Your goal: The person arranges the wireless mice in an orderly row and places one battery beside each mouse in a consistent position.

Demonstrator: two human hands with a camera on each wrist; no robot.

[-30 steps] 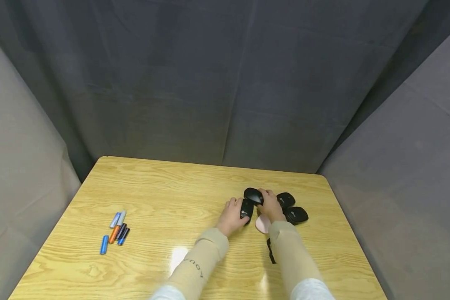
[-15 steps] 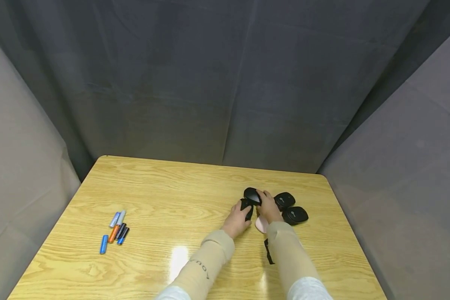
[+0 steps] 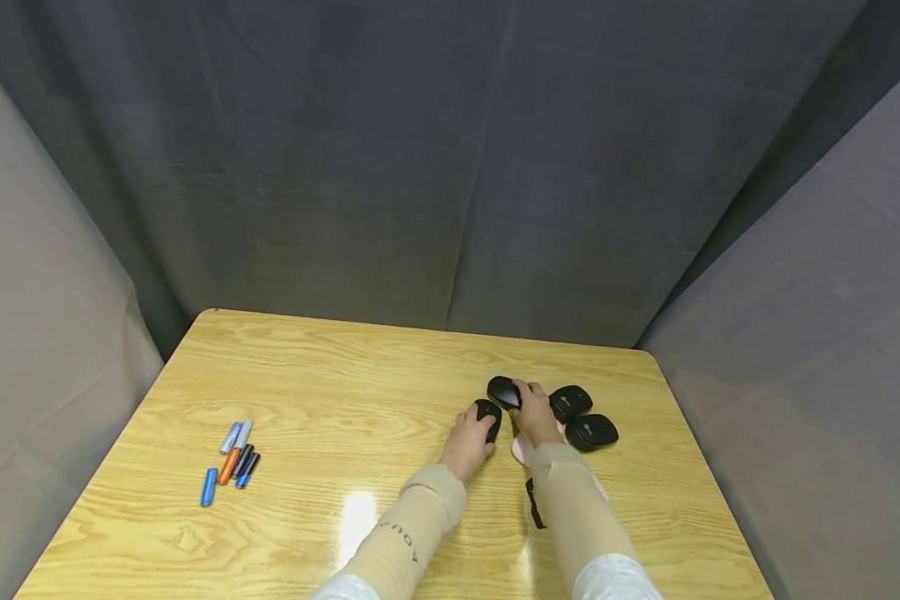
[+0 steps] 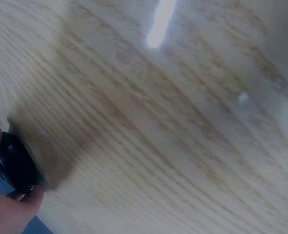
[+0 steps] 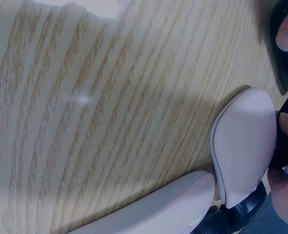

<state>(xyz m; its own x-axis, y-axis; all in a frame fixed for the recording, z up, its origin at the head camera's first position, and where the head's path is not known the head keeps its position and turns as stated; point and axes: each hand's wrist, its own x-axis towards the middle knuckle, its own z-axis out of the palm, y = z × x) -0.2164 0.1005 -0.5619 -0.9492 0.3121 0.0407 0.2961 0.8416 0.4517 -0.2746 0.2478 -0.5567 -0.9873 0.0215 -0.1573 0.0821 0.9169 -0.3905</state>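
In the head view my left hand (image 3: 468, 443) grips a black computer mouse (image 3: 487, 417) by its sides, thumb toward the near end. The left wrist view has this black mouse (image 4: 17, 163) at the left edge, on the tabletop between thumb and fingers. My right hand (image 3: 536, 414) holds a second black mouse (image 3: 503, 392) just behind the first, its fingers at the right end. A pale pink mouse (image 3: 522, 448) lies partly hidden under the right hand. In the right wrist view, it (image 5: 246, 141) sits beside my right hand (image 5: 286, 195).
Two black mice (image 3: 570, 402) (image 3: 592, 432) rest right of my right hand. A dark strip (image 3: 536, 504) shows beside the right sleeve. Another pale mouse (image 5: 158, 209) fills the bottom of the right wrist view. Several markers (image 3: 229, 465) lie at the left of the wooden table (image 3: 330, 375).
My left hand's grip on the mouse has shifted, and that mouse has slid slightly left. My right hand has moved a little left onto the rear black mouse.
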